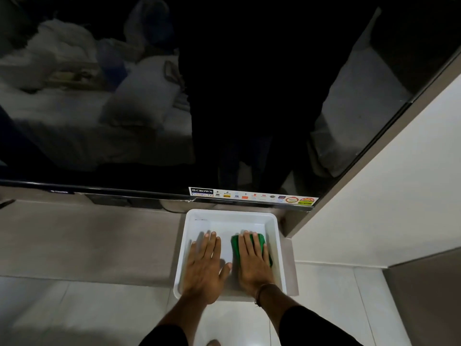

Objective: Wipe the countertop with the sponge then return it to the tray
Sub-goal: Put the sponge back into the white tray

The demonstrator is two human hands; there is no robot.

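Note:
A white rectangular tray [275,236] stands at the right end of the grey-brown countertop [87,240]. In its right half lies a green sponge [235,245]. My right hand [253,263] rests flat on top of the sponge, fingers stretched over it, covering most of it. My left hand [204,265] lies flat and spread on the bare tray floor to the left of the sponge, holding nothing.
A large black TV screen [149,121] with a sticker strip [252,196] hangs just behind the tray, low over the countertop. A white wall [386,196] and a brown panel edge close off the right. White floor tiles [74,315] lie below the counter's front edge.

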